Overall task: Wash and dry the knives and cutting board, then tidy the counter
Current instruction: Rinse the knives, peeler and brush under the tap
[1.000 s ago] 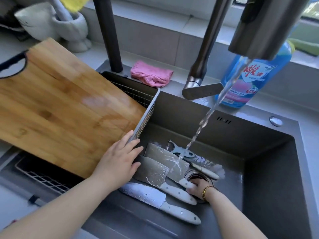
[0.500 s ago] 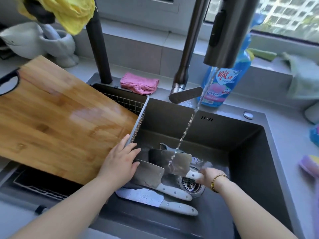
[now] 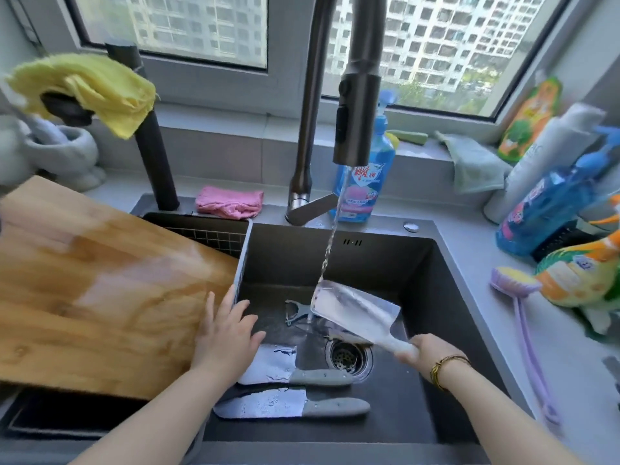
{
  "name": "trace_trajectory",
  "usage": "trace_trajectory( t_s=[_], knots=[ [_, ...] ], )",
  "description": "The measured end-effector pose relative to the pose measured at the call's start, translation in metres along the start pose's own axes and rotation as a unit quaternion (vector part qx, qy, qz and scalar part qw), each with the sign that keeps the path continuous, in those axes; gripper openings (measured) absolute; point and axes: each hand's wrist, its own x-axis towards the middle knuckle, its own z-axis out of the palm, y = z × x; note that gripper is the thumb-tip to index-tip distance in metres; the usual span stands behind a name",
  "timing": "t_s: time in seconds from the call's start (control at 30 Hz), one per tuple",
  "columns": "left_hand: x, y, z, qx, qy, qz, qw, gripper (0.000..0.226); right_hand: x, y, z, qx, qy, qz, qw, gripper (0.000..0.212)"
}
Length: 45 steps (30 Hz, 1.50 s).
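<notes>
Sink tap (image 3: 357, 112) runs; right hand (image 3: 424, 355) grasps the cleaver (image 3: 355, 308), left hand (image 3: 224, 337) flat on the board (image 3: 100, 280); best rinse both blade faces

The grey bench (image 3: 469, 250) has a dark sink (image 3: 385, 263) set into it. On the sink floor lie a wet broad knife (image 3: 271, 365) and, nearer, a pointed knife (image 3: 261, 408), both with handles to the right, and a peeler (image 3: 295, 312) farther back. A wire basket (image 3: 201, 231) fills the sink's left side, with the cutting board (image 3: 100, 290) lying across it. On the bench behind the sink are a pink cloth (image 3: 229, 201) and a blue bottle (image 3: 365, 193); to the right, a purple brush (image 3: 515, 281) and more bottles (image 3: 550, 209).
</notes>
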Motion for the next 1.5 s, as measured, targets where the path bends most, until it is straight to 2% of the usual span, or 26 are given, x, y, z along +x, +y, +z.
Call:
trace_trajectory(
  t_s=[0.03, 0.07, 0.13, 0.17, 0.2, 0.23, 0.27, 0.33, 0.4, 0.53, 0.6, 0.67, 0.73, 0.83, 0.93, 0.97, 1.03, 1.1, 1.2, 1.33, 1.37, 1.43, 1.5],
  knots=[
    [0.001, 0.005, -0.001, -0.016, 0.04, 0.028, 0.999, 0.026, -0.009, 0.002, 0.002, 0.07, 0.005, -0.007, 0.998, 0.027],
    [0.003, 0.012, -0.006, -0.028, 0.049, 0.056, 0.997, 0.026, -0.017, 0.002, 0.005, 0.139, 0.016, -0.016, 0.99, 0.029],
    [0.003, 0.041, -0.016, -0.166, -0.008, 0.097, 0.981, 0.041, -0.031, -0.002, 0.011, 0.257, 0.042, -0.036, 0.965, 0.038],
    [0.003, 0.058, -0.02, -0.239, -0.066, 0.074, 0.966, 0.041, -0.038, -0.005, 0.014, 0.299, 0.055, -0.048, 0.952, 0.041],
    [0.004, 0.074, -0.024, -0.317, -0.141, 0.035, 0.937, 0.038, -0.044, -0.009, 0.018, 0.328, 0.063, -0.058, 0.941, 0.043],
    [0.005, 0.088, -0.027, -0.401, -0.213, -0.008, 0.891, 0.038, -0.049, -0.014, 0.021, 0.351, 0.069, -0.066, 0.932, 0.043],
    [0.007, 0.098, -0.029, -0.466, -0.259, -0.042, 0.845, 0.038, -0.052, -0.018, 0.024, 0.371, 0.072, -0.07, 0.923, 0.042],
    [0.012, 0.111, -0.029, -0.526, -0.301, -0.056, 0.794, 0.033, -0.056, -0.025, 0.028, 0.402, 0.074, -0.073, 0.91, 0.034],
    [0.015, 0.12, -0.03, -0.568, -0.295, -0.069, 0.765, 0.022, -0.06, -0.033, 0.031, 0.419, 0.07, -0.077, 0.902, 0.025],
    [0.016, 0.136, -0.031, -0.622, -0.219, -0.143, 0.738, 0.009, -0.063, -0.044, 0.035, 0.47, 0.036, -0.068, 0.879, 0.029],
    [0.015, 0.14, -0.034, -0.632, -0.212, -0.154, 0.729, 0.006, -0.063, -0.043, 0.035, 0.474, 0.03, -0.076, 0.877, 0.021],
    [0.017, 0.14, -0.037, -0.636, -0.208, -0.142, 0.73, 0.012, -0.062, -0.035, 0.031, 0.473, 0.03, -0.098, 0.875, 0.012],
    [0.023, 0.136, -0.038, -0.64, -0.199, -0.137, 0.729, 0.016, -0.06, -0.02, 0.02, 0.507, 0.061, -0.097, 0.854, 0.014],
    [0.028, 0.127, -0.044, -0.675, -0.205, -0.14, 0.695, 0.017, -0.047, 0.021, 0.002, 0.505, 0.23, -0.002, 0.832, 0.024],
    [0.027, 0.116, -0.045, -0.703, -0.223, -0.14, 0.661, 0.016, -0.03, 0.067, -0.008, 0.364, 0.376, 0.129, 0.842, 0.034],
    [0.026, 0.112, -0.044, -0.708, -0.228, -0.145, 0.652, 0.017, -0.027, 0.079, -0.01, 0.322, 0.397, 0.161, 0.844, 0.042],
    [0.026, 0.107, -0.041, -0.721, -0.238, -0.155, 0.632, 0.02, -0.023, 0.099, -0.015, 0.285, 0.406, 0.211, 0.842, 0.042],
    [0.025, 0.103, -0.041, -0.733, -0.244, -0.165, 0.614, 0.025, -0.019, 0.112, -0.017, 0.263, 0.366, 0.245, 0.858, 0.048],
    [0.022, 0.097, -0.041, -0.733, -0.235, -0.169, 0.616, 0.029, -0.011, 0.121, -0.021, 0.256, 0.307, 0.267, 0.877, 0.047],
    [0.02, 0.086, -0.035, -0.657, -0.223, -0.099, 0.713, 0.01, -0.004, 0.12, -0.028, 0.245, 0.275, 0.258, 0.893, 0.04],
    [0.021, 0.082, -0.033, -0.645, -0.223, -0.092, 0.725, 0.009, -0.002, 0.119, -0.03, 0.24, 0.263, 0.256, 0.899, 0.037],
    [0.022, 0.076, -0.034, -0.648, -0.221, -0.099, 0.722, 0.006, 0.0, 0.116, -0.035, 0.231, 0.246, 0.252, 0.907, 0.03],
    [0.023, 0.07, -0.036, -0.674, -0.224, -0.102, 0.696, 0.023, 0.0, 0.11, -0.038, 0.246, 0.24, 0.245, 0.907, 0.019]
  ],
)
